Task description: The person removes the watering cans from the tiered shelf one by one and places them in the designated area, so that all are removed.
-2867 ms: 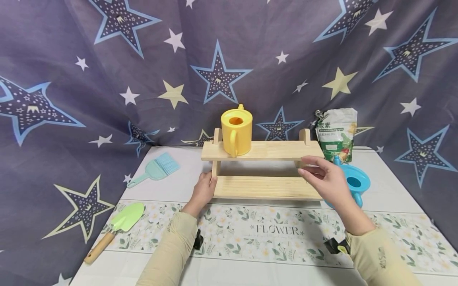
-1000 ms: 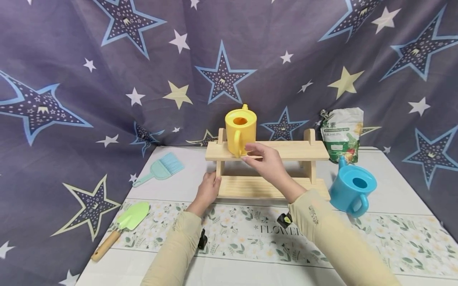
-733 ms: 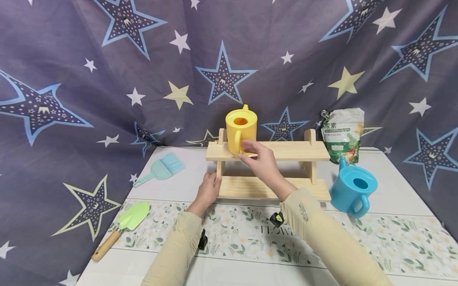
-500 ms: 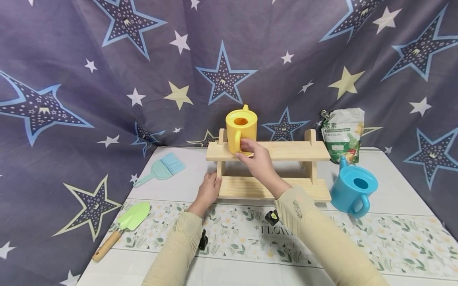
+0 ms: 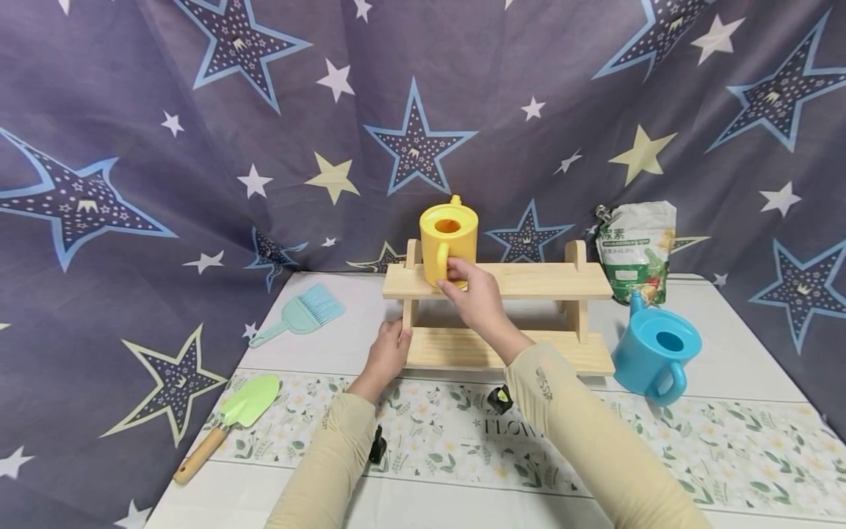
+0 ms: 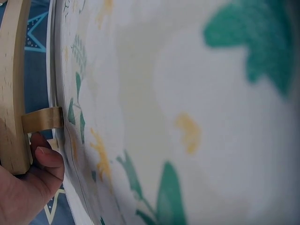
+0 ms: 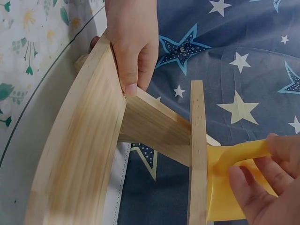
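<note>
A yellow watering can [image 5: 449, 235] stands upright on the upper board of a two-tier wooden plant stand [image 5: 535, 281], near its left end. My right hand [image 5: 479, 297] pinches the can's handle [image 7: 243, 152] between thumb and fingers, as the right wrist view shows. My left hand [image 5: 388, 354] grips the left end of the stand's lower board, thumb on top and fingers underneath. In the left wrist view the wooden edge [image 6: 11, 93] rises beside the left hand's curled fingers [image 6: 49, 159].
A blue watering can [image 5: 651, 360] stands right of the stand, before a white and green pouch [image 5: 634, 250]. On the left lie a teal brush [image 5: 304, 312] and a green trowel with a wooden handle [image 5: 247, 402]. A star-patterned cloth [image 5: 297, 110] hangs behind the table.
My right hand has moved left from the stand's right end to the yellow watering can and taken its handle. The left hand keeps its grip on the stand.
</note>
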### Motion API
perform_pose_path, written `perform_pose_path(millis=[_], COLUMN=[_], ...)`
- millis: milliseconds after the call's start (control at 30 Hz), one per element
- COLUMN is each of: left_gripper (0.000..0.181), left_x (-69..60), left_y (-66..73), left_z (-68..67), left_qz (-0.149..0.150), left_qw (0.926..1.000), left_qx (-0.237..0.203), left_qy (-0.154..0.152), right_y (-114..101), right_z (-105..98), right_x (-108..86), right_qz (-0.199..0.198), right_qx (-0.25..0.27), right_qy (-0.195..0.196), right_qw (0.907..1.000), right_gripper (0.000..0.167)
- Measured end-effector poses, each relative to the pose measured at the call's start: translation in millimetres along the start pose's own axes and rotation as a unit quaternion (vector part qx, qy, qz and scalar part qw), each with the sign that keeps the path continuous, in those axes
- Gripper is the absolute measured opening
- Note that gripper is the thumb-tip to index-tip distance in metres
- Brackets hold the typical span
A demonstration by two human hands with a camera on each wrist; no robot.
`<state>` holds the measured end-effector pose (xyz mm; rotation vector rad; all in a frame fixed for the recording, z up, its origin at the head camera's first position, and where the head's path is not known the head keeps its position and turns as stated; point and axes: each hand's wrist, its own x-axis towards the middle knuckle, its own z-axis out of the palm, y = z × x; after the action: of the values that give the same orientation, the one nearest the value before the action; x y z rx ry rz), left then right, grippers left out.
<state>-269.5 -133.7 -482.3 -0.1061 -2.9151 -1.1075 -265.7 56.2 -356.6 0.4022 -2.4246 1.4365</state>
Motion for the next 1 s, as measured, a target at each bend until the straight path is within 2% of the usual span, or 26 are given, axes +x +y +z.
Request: perform_pose_path(millis=[400, 700, 1000], left_gripper=[0.049, 0.049, 0.050], left_x=[-1.3, -1.9, -1.0], left_y=[1.9, 2.1, 1.1], left_z=[0.3, 0.6, -1.6], left_qz=[-0.005, 0.000, -0.002], left_qw=[1.0000, 1.0000, 1.0000], left_qx=[0.000, -0.001, 0.000], left_qy=[-0.004, -0.005, -0.007], right_y=[4.5, 6.6, 9.8], right_z=[-9.0, -12.6, -22.8], right_x=[-2.8, -5.9, -14.7], right_qz=[-0.004, -0.027, -0.051], right_qx=[-0.026, -0.071, -0.076], right_qy=[0.022, 0.034, 0.048], right_qw=[0.9994, 0.9965, 0.9946], right_gripper=[0.023, 0.020, 0.020])
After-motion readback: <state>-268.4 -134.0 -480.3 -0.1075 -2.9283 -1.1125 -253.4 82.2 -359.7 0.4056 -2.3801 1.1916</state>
